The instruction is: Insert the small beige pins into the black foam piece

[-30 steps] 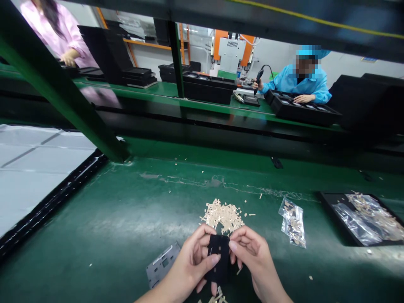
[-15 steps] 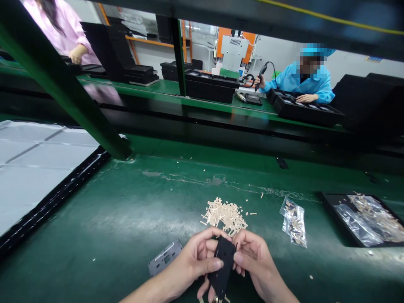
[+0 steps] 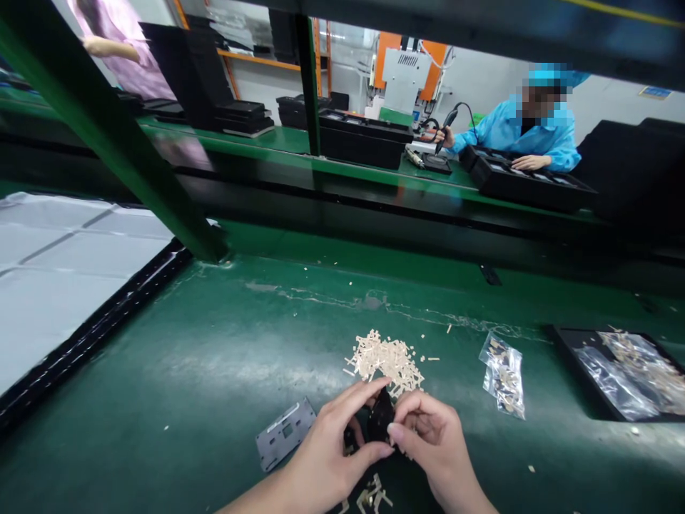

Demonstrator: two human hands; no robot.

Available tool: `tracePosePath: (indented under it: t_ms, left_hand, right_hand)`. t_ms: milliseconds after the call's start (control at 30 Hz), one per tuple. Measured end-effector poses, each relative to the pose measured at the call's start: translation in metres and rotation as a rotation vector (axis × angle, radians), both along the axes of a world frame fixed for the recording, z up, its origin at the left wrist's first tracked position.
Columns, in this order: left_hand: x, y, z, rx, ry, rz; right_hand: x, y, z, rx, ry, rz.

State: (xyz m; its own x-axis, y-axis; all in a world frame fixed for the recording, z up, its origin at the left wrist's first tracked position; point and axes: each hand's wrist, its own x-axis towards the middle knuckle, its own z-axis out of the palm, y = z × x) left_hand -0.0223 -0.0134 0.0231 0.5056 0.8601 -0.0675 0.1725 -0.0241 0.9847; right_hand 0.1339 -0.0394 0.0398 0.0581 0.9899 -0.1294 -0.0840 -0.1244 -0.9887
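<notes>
A small black plastic part (image 3: 379, 417) is tilted between my two hands; its full shape is partly hidden by fingers. My left hand (image 3: 332, 437) grips it from the left, thumb in front and fingers behind. At its right edge, the thumb and bent fingers of my right hand (image 3: 432, 432) are pinched together on the part. Just beyond my fingertips lies a heap of small beige strips (image 3: 389, 357). More brass-coloured pieces (image 3: 373, 495) show below my hands. A grey rectangular plate with cutouts (image 3: 286, 432) rests on the green table left of my left hand.
Clear plastic bags of small pieces (image 3: 504, 377) lie to the right, near a black tray (image 3: 594, 395) with more bags. A slanted green post (image 3: 144, 153) stands at left. Across the bench, a person in blue (image 3: 559, 135) holds a corded tool (image 3: 447, 128); another wears pink.
The black part has turned in my hands, from its broad face showing to a steeper, narrower view. My left fingers have shifted around it. The person in pink has raised an arm.
</notes>
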Motion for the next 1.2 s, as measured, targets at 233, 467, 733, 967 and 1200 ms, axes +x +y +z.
tracePosePath:
  t_ms: [233,467,733,967,1200]
  left_hand:
    - [-0.002,0.002,0.004,0.179,0.013,0.007]
    - [-0.004,0.003,0.003,0.368,0.014,-0.019]
    - [-0.005,0.006,-0.002,0.577,0.008,-0.012]
    - [-0.009,0.007,0.001,0.306,-0.005,0.048]
    - [-0.002,0.094,0.018,-0.204,-0.323,0.209]
  right_hand:
    - [0.0,0.0,-0.002,-0.078,0.086,0.017]
    - [0.0,0.004,-0.001,-0.195,0.222,0.106]
    - [0.002,0.005,-0.006,-0.254,0.298,0.171]
    - [0.005,0.007,-0.001,-0.131,0.062,0.115]
    - [0.008,0.006,-0.005,0.15,-0.683,0.171]
